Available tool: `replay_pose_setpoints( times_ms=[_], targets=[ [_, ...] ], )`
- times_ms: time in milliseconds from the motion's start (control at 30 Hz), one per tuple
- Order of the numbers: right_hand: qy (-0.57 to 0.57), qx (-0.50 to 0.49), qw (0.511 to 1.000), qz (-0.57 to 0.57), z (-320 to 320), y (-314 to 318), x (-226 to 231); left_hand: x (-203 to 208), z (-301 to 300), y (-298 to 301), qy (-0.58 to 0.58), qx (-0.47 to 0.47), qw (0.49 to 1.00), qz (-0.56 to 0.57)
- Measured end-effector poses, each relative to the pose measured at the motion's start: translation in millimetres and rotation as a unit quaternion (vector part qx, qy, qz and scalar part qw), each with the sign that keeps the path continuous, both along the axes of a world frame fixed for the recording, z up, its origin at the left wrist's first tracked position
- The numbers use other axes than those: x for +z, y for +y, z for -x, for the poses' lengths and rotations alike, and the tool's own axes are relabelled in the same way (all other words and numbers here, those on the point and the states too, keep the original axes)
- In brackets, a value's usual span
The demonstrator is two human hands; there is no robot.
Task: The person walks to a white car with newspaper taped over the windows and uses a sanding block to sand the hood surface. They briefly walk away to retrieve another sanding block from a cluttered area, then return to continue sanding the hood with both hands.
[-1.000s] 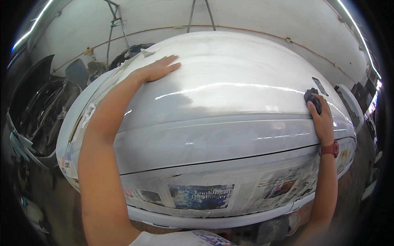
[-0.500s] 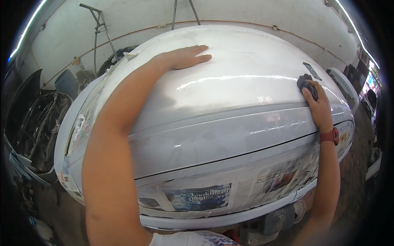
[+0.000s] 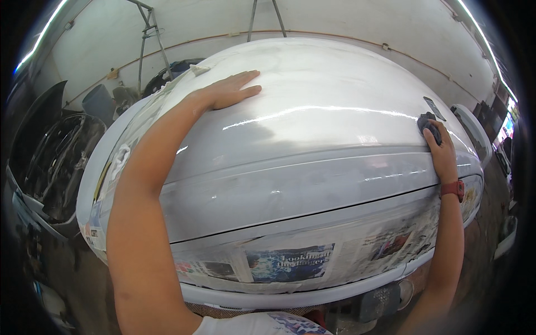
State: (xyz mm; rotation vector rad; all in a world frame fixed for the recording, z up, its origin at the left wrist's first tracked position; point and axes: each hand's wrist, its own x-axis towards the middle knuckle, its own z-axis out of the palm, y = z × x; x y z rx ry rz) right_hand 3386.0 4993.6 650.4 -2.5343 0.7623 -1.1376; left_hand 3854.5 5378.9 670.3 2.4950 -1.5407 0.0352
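Resting flat, unclenched left hand (image 3: 230, 94) on glossy, curved car roof (image 3: 335, 78), eleven o'clock; clutching crumpled dark cloth (image 3: 427, 123) in right hand (image 3: 444, 153), three o'clock.

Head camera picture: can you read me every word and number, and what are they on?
Newspaper on the car: a big white headline over blue; I don't copy out its words.
Newspaper's smaller print: too small and blurred to read.
Red wristband: too small to tell any marks.

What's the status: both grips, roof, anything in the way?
Left grip open, palm-down on white roof. Right grip closed over dark pad on roof. Dark oblong patch just beyond pad; newspaper masks side windows.
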Motion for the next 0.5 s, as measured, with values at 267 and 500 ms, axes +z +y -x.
replay_pose_setpoints(
  times_ms=[267,500],
  targets=[
    [0.005,0.008,1.000,-0.003,1,-12,-3,-21,-15,92,0.025,0.068,0.997,0.008],
    [-0.008,0.015,1.000,0.004,2,-24,-10,-46,-14,169,0.042,0.104,0.993,0.032]
  ],
)
